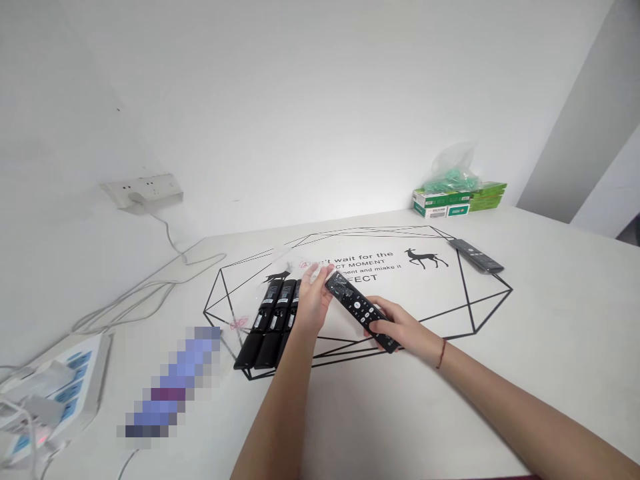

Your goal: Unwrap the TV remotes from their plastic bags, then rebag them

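A black remote control (361, 308) with white buttons is tilted above the table, gripped near its lower end by my right hand (393, 323). Shiny clear plastic film (343, 287) covers its upper end. My left hand (315, 293) is closed at that end, its fingertips pinching what looks like the edge of the film; the exact grip is partly hidden. Left of this hand, several black remotes (270, 317) lie side by side, backs up, with open battery compartments; my left forearm covers some of them. Another black remote (477, 256) lies buttons up at the far right.
Clear plastic with red print (239, 323) lies around the row of remotes. Green and white boxes (440, 203) with a plastic bag (453, 170) on top stand against the wall. At left are a power strip (65, 393), cables (150, 283) and a blurred-out bluish object (175, 383).
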Demonstrator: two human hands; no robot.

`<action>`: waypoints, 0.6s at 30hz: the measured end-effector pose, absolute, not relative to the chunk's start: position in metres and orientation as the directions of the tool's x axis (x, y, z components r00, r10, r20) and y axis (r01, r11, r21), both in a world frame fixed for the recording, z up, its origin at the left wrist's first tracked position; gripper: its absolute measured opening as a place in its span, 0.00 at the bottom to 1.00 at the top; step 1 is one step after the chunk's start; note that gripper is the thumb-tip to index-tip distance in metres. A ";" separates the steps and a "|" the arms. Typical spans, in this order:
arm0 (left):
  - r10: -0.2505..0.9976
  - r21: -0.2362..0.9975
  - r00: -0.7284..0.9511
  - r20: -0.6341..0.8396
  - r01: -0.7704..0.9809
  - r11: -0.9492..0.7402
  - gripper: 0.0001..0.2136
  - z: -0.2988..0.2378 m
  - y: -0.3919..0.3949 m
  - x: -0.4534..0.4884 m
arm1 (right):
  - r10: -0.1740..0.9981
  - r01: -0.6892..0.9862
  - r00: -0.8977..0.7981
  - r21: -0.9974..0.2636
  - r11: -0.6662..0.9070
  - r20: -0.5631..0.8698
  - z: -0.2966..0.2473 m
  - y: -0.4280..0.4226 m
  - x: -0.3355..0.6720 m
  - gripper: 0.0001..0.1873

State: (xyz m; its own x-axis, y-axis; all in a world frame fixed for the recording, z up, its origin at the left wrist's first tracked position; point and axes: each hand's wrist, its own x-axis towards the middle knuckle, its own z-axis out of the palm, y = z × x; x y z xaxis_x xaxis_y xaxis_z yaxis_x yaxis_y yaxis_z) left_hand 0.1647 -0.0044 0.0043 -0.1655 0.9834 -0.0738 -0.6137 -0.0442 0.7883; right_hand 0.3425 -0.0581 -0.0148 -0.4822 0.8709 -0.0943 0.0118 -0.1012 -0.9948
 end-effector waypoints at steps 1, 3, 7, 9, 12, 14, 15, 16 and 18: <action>0.987 0.803 -0.144 -0.070 -0.596 -0.030 0.15 0.004 -0.006 0.167 | 0.880 0.009 -0.463 -0.994 -0.113 -0.105 -0.016 -0.058 0.343 0.19; 0.996 0.830 -0.071 -0.054 -0.558 0.005 0.15 0.001 -0.008 0.173 | 0.902 -0.014 -0.414 -0.990 -0.140 -0.121 -0.019 -0.056 0.343 0.17; 0.997 0.860 0.069 -0.032 -0.507 0.063 0.11 -0.007 -0.013 0.187 | 0.946 -0.073 -0.303 -0.987 -0.142 -0.114 -0.025 -0.053 0.343 0.18; 0.998 0.850 0.047 -0.053 -0.522 0.069 0.10 -0.009 -0.012 0.190 | 0.946 -0.118 -0.318 -0.987 -0.106 -0.064 -0.025 -0.050 0.345 0.18; 0.995 0.802 -0.051 -0.084 -0.597 0.037 0.05 -0.006 -0.009 0.185 | 0.886 -0.231 -0.461 -0.971 -0.065 0.051 -0.022 -0.049 0.349 0.19; 0.987 0.763 -0.125 -0.099 -0.646 -0.006 0.03 -0.003 -0.006 0.179 | 0.843 -0.249 -0.529 -0.967 -0.046 0.096 -0.018 -0.049 0.352 0.21; 0.983 0.751 -0.154 -0.103 -0.660 -0.025 0.02 -0.001 -0.006 0.176 | 0.836 -0.229 -0.538 -0.973 -0.024 0.106 -0.016 -0.050 0.353 0.21; 0.980 0.743 -0.172 -0.104 -0.668 -0.039 0.02 0.000 -0.005 0.174 | 0.837 -0.200 -0.535 -0.980 0.007 0.115 -0.014 -0.051 0.354 0.21; 0.982 0.746 -0.166 -0.094 -0.664 -0.041 0.03 0.001 -0.006 0.173 | 0.849 -0.143 -0.510 -0.987 0.073 0.137 -0.013 -0.052 0.354 0.20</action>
